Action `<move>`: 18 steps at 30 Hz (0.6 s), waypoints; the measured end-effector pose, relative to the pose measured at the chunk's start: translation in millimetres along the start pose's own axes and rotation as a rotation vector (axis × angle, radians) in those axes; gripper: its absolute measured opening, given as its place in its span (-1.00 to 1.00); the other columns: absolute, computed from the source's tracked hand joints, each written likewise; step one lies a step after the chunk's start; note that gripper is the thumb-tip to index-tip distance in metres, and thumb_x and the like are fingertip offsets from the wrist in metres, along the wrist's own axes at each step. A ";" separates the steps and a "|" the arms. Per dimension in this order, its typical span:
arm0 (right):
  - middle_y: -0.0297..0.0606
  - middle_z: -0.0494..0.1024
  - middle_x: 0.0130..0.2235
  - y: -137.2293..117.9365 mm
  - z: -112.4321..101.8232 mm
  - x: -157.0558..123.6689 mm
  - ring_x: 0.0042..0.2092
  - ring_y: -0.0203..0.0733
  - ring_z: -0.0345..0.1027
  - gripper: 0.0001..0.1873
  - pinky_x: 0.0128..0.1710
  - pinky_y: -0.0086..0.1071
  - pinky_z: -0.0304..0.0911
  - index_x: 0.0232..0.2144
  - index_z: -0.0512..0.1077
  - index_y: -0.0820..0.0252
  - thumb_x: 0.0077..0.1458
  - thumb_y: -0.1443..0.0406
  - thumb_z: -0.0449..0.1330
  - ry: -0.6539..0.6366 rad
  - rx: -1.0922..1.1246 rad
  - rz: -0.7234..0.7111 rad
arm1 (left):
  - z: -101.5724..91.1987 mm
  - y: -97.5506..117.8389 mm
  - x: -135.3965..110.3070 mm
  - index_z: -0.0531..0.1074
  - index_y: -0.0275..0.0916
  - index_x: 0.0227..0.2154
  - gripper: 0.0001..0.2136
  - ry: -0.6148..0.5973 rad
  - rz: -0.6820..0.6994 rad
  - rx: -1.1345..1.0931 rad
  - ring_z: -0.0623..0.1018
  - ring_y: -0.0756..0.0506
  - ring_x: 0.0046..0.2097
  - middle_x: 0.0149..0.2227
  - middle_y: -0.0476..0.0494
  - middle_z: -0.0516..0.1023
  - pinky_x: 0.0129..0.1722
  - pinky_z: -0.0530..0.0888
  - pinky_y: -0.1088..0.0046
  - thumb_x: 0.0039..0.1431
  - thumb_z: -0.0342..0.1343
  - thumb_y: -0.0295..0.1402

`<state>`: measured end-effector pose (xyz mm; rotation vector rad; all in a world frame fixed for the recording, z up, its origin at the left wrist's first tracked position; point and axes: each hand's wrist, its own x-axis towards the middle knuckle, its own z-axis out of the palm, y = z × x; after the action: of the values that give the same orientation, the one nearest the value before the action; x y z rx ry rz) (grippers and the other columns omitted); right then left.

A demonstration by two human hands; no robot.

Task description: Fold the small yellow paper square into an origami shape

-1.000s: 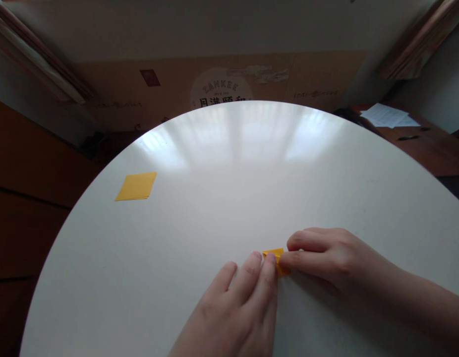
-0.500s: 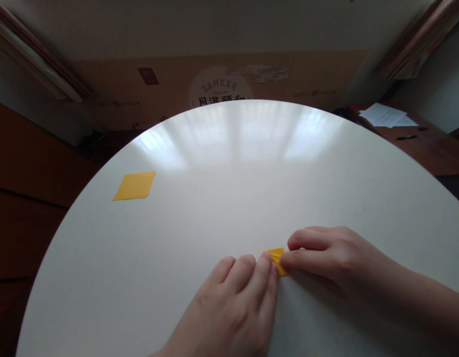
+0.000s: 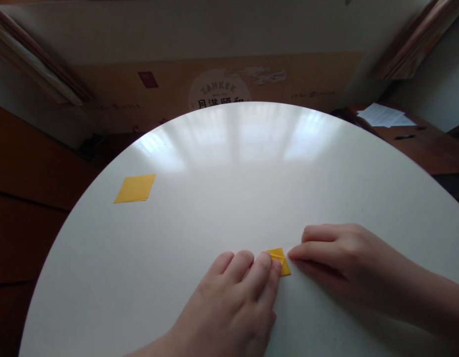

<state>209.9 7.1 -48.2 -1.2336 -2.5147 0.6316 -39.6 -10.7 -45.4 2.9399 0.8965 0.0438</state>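
Observation:
A small folded yellow paper [image 3: 279, 260] lies on the round white table [image 3: 229, 188] near its front edge. My left hand [image 3: 237, 302] rests flat on the table, fingers stretched out, with its fingertips pressing the paper's left side. My right hand [image 3: 337, 258] comes in from the right with its fingers curled together. Its index fingertip touches the paper's right corner, and its thumb is hidden beneath the hand.
A flat yellow square sheet [image 3: 135, 188] lies at the table's left side. Behind the table stands a cardboard panel with printed lettering [image 3: 220, 94]. A brown desk with white papers [image 3: 385, 115] and a pen is at the right.
My right hand has slid a little to the right, uncovering more of the folded paper. My left hand has shifted slightly, its fingertips still on the paper.

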 end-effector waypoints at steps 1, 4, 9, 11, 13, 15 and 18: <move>-0.31 0.49 -0.37 1.2 -0.7 -0.6 -0.41 -0.30 0.36 -0.80 -0.39 -0.43 0.14 -0.23 0.57 0.08 0.25 0.37 0.14 0.020 0.012 0.017 | 0.5 0.0 -0.7 0.30 -0.33 0.22 -0.57 -0.011 0.005 -0.004 0.45 -0.23 -0.05 0.15 -0.23 0.46 -0.09 0.42 0.17 0.35 -0.05 -0.31; -0.30 0.51 -0.36 2.3 -2.1 -1.8 -0.40 -0.30 0.37 -0.80 -0.38 -0.44 0.18 -0.20 0.58 0.07 0.26 0.36 0.14 0.067 0.050 0.040 | 1.3 -0.9 -0.8 0.27 -0.34 0.24 -0.56 -0.027 0.002 -0.008 0.45 -0.24 -0.04 0.15 -0.25 0.46 -0.08 0.42 0.15 0.37 -0.09 -0.32; -0.29 0.48 -0.39 -3.2 0.5 1.0 -0.43 -0.31 0.34 -0.79 -0.42 -0.44 0.15 -0.24 0.60 0.11 0.26 0.36 0.14 0.021 0.056 -0.003 | -0.4 -0.8 1.7 0.27 -0.35 0.24 -0.57 -0.043 0.004 -0.018 0.44 -0.25 -0.03 0.14 -0.25 0.45 -0.06 0.43 0.12 0.39 -0.14 -0.33; -0.30 0.46 -0.42 -5.4 2.6 3.1 -0.44 -0.30 0.32 -0.78 -0.43 -0.44 0.14 -0.29 0.60 0.12 0.26 0.36 0.13 -0.003 0.044 -0.024 | -0.8 0.6 1.5 0.26 -0.35 0.25 -0.57 -0.060 -0.020 -0.014 0.44 -0.26 -0.02 0.12 -0.26 0.46 -0.04 0.42 0.10 0.39 -0.15 -0.36; -0.31 0.45 -0.44 -6.8 4.4 4.7 -0.44 -0.30 0.33 -0.77 -0.43 -0.44 0.14 -0.31 0.60 0.13 0.26 0.34 0.13 -0.012 0.034 -0.031 | -0.6 2.0 0.8 0.24 -0.36 0.26 -0.56 -0.046 -0.022 0.004 0.44 -0.26 -0.01 0.12 -0.29 0.46 -0.03 0.42 0.08 0.38 -0.16 -0.38; -0.30 0.46 -0.43 -7.6 5.4 5.6 -0.43 -0.30 0.34 -0.76 -0.42 -0.44 0.15 -0.32 0.60 0.12 0.27 0.34 0.12 -0.008 0.026 -0.018 | -0.1 3.1 0.0 0.23 -0.36 0.27 -0.56 -0.032 -0.006 0.015 0.44 -0.26 -0.01 0.13 -0.33 0.45 -0.04 0.42 0.09 0.37 -0.15 -0.40; -0.29 0.49 -0.41 -8.3 5.2 6.2 -0.41 -0.28 0.38 -0.76 -0.40 -0.45 0.19 -0.29 0.61 0.10 0.28 0.34 0.12 0.021 0.028 0.012 | 0.4 4.2 -1.1 0.23 -0.34 0.27 -0.55 -0.029 0.002 0.023 0.44 -0.26 -0.01 0.15 -0.35 0.44 -0.05 0.43 0.10 0.36 -0.12 -0.41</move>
<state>198.3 6.1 -48.3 -1.2402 -2.4748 0.6516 -38.1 -14.8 -45.4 2.9544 0.8956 -0.0087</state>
